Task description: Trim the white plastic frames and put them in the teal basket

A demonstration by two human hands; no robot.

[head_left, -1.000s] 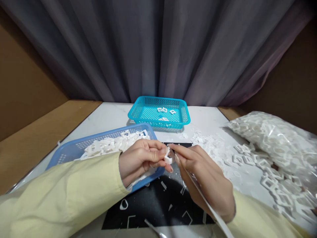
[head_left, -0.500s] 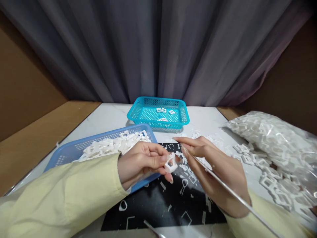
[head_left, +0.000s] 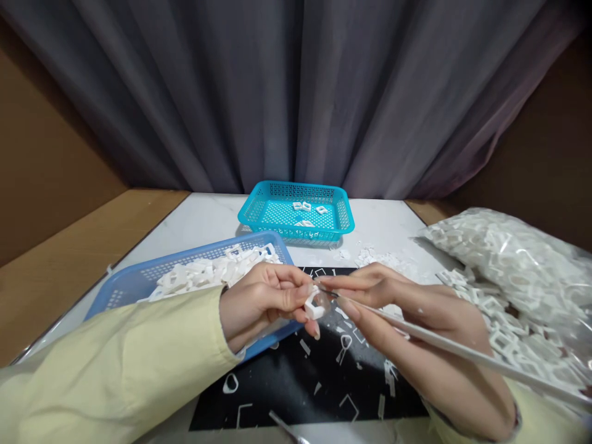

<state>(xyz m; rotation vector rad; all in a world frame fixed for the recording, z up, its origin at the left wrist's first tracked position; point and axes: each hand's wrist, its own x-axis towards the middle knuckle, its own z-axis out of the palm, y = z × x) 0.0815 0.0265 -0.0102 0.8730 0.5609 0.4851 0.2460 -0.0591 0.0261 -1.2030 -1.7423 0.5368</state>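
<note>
My left hand [head_left: 272,299] pinches a small white plastic frame [head_left: 315,304] between thumb and fingers above the black mat. From the right, my right hand [head_left: 407,320] grips a long, slim metal tool [head_left: 444,346], its dark narrow tip at the frame's upper edge. Whether that tip is a blade cannot be made out. Thin white offcuts [head_left: 345,348] lie scattered over the black mat [head_left: 287,382] below both hands. Under my left forearm stands a blue basket [head_left: 134,275] heaped with white pieces.
A turquoise basket [head_left: 250,217] with several white frames stands at the back. On the right lies a clear plastic bag [head_left: 522,259] full of white frames, with loose frames [head_left: 509,336] spilling beside it. Another metal tool [head_left: 284,425] rests at the front edge of the mat.
My right hand has turned and come closer to my left, bringing the tool's tip against the white frame. The frame has shifted slightly left and tilted.
</note>
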